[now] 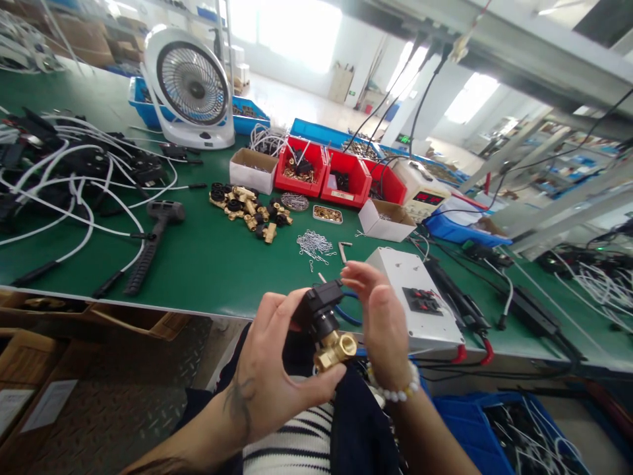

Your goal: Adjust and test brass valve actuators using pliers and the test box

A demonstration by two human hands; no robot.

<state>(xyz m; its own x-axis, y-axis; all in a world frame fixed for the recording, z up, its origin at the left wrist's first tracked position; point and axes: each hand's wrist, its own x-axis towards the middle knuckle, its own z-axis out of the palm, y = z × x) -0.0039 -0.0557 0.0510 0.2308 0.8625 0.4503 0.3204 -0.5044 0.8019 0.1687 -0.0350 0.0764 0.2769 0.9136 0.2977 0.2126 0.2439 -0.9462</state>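
My left hand [277, 356] grips a small valve [330, 326] with a black box-shaped head and a brass threaded body, held above my lap at the bench edge. The thumb lies under the brass and the fingers are behind the black head. To the right of the valve, my right hand [383, 323] is raised with its fingers stretched out and palm turned toward it. The fingertips are close to the black head; whether they touch it I cannot tell. Beyond the hands lie a pile of wire clips [315, 245] and an L-shaped hex key [344, 251].
Brass fittings [250, 210] and a black hammer [155, 244] lie on the green bench [212, 277]. Red bins [301, 168] stand behind, near a white fan [192, 86]. A grey switch box [415, 297] sits at right. White-cabled parts [74, 165] are heaped at left.
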